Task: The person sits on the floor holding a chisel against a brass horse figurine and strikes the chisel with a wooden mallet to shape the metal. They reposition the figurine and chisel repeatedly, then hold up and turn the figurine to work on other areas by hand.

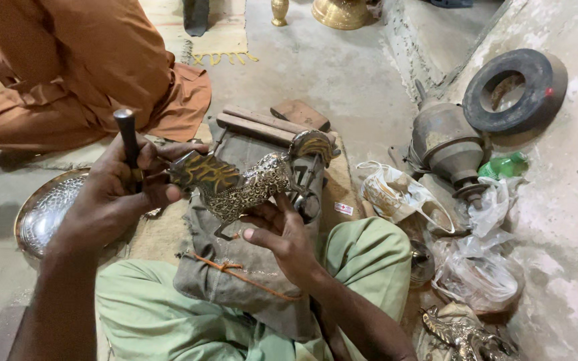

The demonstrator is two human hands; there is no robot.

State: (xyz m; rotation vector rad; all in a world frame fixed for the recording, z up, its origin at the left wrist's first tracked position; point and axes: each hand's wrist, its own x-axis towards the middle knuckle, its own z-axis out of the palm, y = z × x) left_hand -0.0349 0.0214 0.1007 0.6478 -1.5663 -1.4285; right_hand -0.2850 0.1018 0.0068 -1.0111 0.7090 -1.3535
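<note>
Tool [128, 137] tip hidden (left hand [112, 194])

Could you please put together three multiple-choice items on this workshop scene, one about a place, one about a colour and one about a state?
1. Where does the engraved metal horse lie?
A. on a grey cloth pad over the person's lap
B. inside the black rubber ring
C. on the round tray

2. What colour is the plastic bottle at the right?
A. red
B. green
C. blue

3. How is the dark-handled tool held?
A. lying loose on the floor
B. in the right hand
C. gripped in the left hand

Answers: 1 A, the horse rests on the pad, steadied by the right hand. 2 B, the bottle shows green beside the metal vessel. 3 C, the left fingers close round the handle.
</note>
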